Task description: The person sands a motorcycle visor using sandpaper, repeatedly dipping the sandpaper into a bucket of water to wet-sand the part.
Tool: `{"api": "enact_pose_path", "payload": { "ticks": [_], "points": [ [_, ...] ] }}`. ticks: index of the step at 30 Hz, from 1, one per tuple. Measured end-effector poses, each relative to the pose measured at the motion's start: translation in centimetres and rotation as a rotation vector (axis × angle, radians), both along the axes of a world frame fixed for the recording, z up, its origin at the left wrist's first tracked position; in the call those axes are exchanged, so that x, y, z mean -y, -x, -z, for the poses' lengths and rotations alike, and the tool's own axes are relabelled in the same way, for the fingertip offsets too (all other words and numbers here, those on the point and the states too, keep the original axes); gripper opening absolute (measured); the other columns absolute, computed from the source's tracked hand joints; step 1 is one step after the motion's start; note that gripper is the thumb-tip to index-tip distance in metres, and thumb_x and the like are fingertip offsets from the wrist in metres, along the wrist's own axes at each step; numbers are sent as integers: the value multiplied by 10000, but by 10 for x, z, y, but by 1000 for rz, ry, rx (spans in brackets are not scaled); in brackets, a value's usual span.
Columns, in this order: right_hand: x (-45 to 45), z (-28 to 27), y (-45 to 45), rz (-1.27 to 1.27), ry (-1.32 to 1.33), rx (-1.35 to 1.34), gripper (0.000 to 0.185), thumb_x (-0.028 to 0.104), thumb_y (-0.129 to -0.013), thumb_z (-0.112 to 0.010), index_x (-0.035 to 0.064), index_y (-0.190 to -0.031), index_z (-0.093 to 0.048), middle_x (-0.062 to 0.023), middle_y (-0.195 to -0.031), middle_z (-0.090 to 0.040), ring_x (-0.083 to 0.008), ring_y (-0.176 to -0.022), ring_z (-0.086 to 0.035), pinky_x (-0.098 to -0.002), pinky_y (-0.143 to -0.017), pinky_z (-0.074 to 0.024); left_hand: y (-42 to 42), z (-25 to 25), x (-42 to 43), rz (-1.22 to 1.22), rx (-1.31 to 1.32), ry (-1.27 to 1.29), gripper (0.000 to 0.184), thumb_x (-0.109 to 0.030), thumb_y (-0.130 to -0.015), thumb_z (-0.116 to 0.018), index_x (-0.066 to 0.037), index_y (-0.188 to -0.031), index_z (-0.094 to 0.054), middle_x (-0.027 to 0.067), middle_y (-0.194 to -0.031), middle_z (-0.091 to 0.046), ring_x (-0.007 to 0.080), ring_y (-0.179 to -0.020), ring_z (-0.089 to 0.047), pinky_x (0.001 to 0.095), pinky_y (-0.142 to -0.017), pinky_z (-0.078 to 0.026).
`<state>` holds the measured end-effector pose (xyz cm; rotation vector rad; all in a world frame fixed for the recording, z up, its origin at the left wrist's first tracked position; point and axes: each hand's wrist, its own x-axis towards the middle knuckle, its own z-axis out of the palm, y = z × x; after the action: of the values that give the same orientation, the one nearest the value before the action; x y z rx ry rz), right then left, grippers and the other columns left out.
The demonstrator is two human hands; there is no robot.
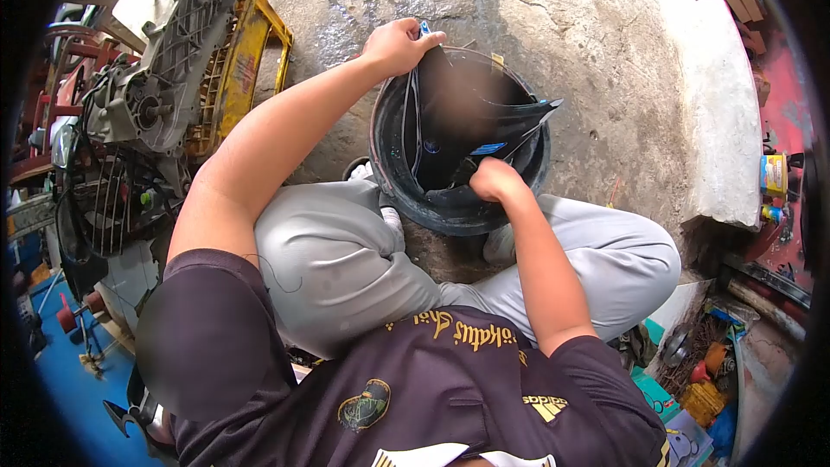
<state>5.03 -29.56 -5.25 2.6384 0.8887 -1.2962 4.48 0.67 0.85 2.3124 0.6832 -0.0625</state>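
Observation:
A round black tub stands on the ground between my knees. Inside it, and sticking out over its rim, is a glossy black plastic panel with pointed ends and blue stickers, which looks like a vehicle body panel. My left hand pinches the panel's far upper end, beside a blue-and-white sticker. Reaching into the near right part of the tub, my right hand is closed against the panel below a blue sticker. Its fingertips, and whatever they hold, are hidden. A blurred patch covers the tub's middle.
A metal engine casing leans by a yellow crate at left. Wet concrete floor surrounds the tub. A white block stands at right, with a yellow container beyond. Assorted parts lie at lower right.

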Motion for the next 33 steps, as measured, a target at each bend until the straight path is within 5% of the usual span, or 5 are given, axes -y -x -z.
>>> {"api": "enact_pose_path", "payload": {
  "ticks": [7, 13, 15, 19, 33],
  "points": [
    [-12, 35, 9, -96, 157, 13, 310, 56, -706, -714, -7, -985, -831, -243, -1105, -783, -368, -1095, -772, -442, -894, -624, 10, 1, 6, 20, -1, -65, 670, -699, -927, -693, -50, -1089, -727, 155, -1005, -758, 335, -1001, -726, 459, -896, -549],
    [-10, 75, 19, -760, 17, -244, 303, 135, -1028, -556, -17, -1179, -769, -218, -1174, -779, -354, -1043, -769, -470, -870, -630, 9, 5, 11, 56, 35, -37, 649, -668, -932, -717, -69, -1181, -703, 124, -995, -748, 318, -985, -730, 458, -878, -551],
    [0, 59, 11, 834, -101, -1036, 286, 188, -1064, -584, -28, -1184, -728, -199, -1013, -776, -296, -950, -774, -424, -824, -646, 10, 9, 11, 41, 87, -57, 660, -677, -931, -715, -62, -1171, -704, 123, -986, -749, 317, -976, -733, 453, -872, -553],
    [5, -10, -11, 821, -300, -1225, 263, 174, -1076, -603, -47, -1186, -696, -182, -990, -766, -275, -896, -774, -407, -810, -660, 9, 7, 11, 48, 88, -50, 667, -679, -932, -711, -59, -1177, -699, 128, -979, -753, 325, -960, -734, 453, -865, -556],
    [50, -68, -102, 694, -623, 77, 336, 243, -979, -623, -68, -972, -751, -174, -871, -775, -244, -791, -735, -420, -761, -567, 9, 2, 10, 94, 30, -73, 677, -684, -952, -682, -66, -1228, -694, 147, -1039, -775, 345, -1006, -747, 464, -893, -563]
  ]
}}
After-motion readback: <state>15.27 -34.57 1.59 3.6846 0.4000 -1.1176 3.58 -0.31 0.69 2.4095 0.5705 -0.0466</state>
